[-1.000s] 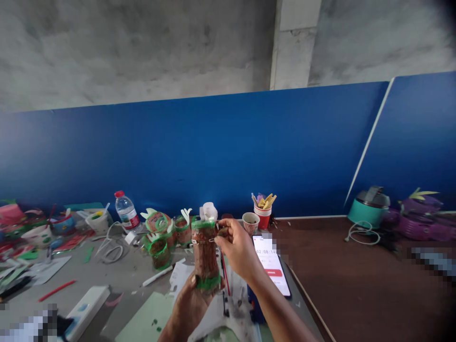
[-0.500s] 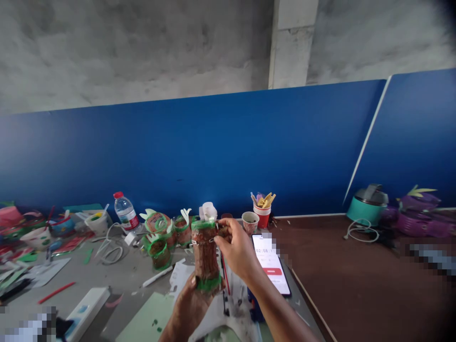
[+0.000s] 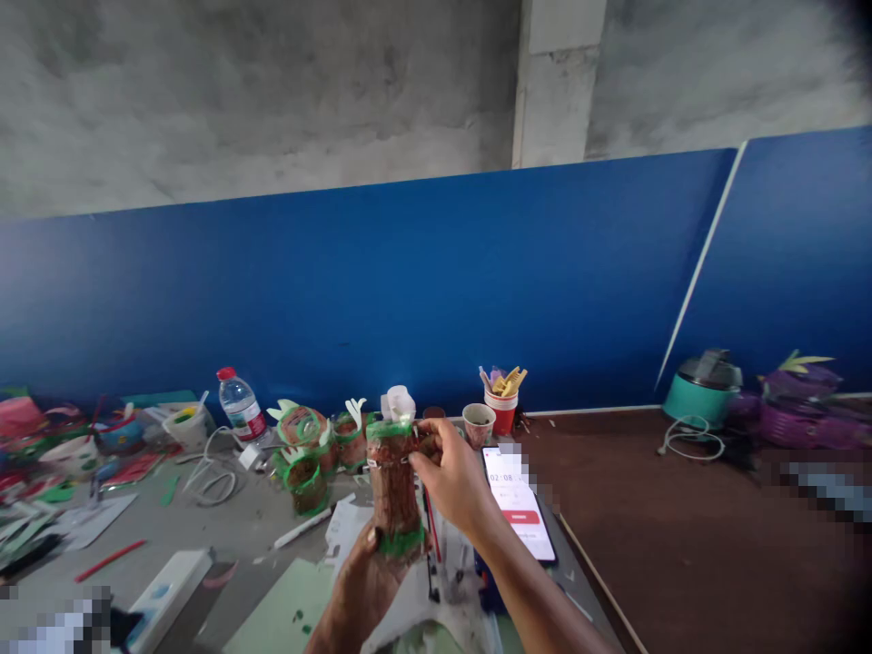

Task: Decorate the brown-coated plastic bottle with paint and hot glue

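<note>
Head view shows the left hand [image 3: 360, 581] wrapped around the green-banded base of a brown cylinder [image 3: 395, 495], holding it roughly upright over the near middle of the grey table [image 3: 228, 525]. At the cylinder's upper right side, the right hand [image 3: 455, 474] keeps thumb and forefinger narrowly apart; whether they pinch something small cannot be told. Left of the cylinder stands a green-rimmed pot [image 3: 306, 489], with a white pen [image 3: 302, 530] lying nearer. A red-capped bottle [image 3: 241, 407] stands farther left; a lit phone [image 3: 528, 538] lies to the right, with a red cup [image 3: 502, 421] beyond.
</note>
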{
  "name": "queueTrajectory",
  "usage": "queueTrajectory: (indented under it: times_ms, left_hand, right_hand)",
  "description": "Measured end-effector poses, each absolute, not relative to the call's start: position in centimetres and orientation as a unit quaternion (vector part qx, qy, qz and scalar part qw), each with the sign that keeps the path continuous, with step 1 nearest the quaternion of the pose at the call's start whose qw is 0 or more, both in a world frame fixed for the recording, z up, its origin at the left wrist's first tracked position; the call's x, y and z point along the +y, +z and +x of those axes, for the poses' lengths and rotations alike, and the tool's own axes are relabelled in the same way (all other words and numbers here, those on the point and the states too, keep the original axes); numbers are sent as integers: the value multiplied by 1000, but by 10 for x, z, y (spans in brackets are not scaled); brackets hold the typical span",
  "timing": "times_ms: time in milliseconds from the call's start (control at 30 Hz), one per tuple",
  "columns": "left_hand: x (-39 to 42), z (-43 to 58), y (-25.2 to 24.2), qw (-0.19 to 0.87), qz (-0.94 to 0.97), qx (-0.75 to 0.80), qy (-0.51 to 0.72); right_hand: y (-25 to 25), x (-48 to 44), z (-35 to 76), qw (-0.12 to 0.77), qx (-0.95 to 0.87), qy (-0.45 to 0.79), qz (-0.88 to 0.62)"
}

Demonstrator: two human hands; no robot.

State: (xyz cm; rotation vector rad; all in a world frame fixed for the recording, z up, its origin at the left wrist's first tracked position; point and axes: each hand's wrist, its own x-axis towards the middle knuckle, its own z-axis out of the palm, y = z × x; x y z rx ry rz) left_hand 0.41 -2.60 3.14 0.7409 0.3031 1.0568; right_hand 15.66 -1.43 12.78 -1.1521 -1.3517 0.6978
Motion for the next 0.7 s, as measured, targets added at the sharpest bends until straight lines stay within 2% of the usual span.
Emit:
queueTrajectory:
  times_ms: [233,367,700]
  left_hand:
    - [-23,2,30,791,337,135,493]
    - [-22,1,27,790,331,133,499]
    - [-20,3,24,780,330,135,515]
  right_hand:
    - [136,-16,164,645,-520,349,-437]
    - [136,-18,165,641,-526,344,-440]
    - [129,-22,155,614,-585,225,-479]
